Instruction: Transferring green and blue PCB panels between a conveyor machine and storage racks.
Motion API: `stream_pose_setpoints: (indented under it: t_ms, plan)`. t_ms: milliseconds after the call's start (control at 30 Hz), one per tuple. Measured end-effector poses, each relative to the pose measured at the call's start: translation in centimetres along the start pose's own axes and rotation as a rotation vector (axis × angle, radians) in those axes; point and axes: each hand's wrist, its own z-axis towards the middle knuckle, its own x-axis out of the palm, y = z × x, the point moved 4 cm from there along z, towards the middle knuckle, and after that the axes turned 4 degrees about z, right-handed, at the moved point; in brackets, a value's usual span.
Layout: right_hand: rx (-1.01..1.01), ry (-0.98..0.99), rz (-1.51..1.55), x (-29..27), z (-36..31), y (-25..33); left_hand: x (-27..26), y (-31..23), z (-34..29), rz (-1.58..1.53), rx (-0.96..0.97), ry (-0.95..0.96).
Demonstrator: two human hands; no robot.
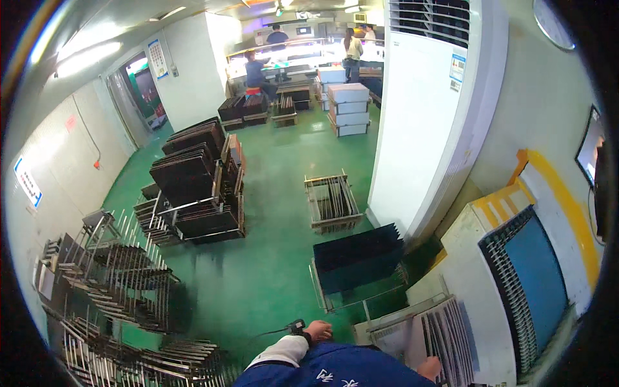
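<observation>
My left hand [319, 331] is in front of my body at the lower middle, with its fingers curled in and nothing visible in them. A dark band with a small device [297, 327] sits on that wrist. Lower right, my right hand [429, 368] is closed beside a row of thin upright panels [451, 335] in a metal rack [380, 327]. Whether its fingers grip a panel edge is hidden. The nearest panel [416, 342] is pale. Just ahead stands another rack with dark blue-black sheets [358, 261] upright in it.
A smaller rack of panels [333, 201] stands farther ahead. To the left are stacked racks of dark panels [187, 171] and metal slotted racks [122, 277]. A machine with a blue sloped bed [532, 258] and a tall white cabinet [419, 122] line the right. Several people work at lit benches behind.
</observation>
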Motion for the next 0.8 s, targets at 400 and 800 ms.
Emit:
stream_pose_setpoints:
  t_ms: [400, 800]
  plan:
    - [0.638, 0.494, -0.579, -5.8, 9.5, 22.4, -4.0, -0.1, 6.2, 0.012, -0.066, 0.029]
    - [1.008, 0.310, -0.414, -15.8, 17.5, 39.9, 0.1, -8.3, 4.2, 0.215, 0.027, 0.091]
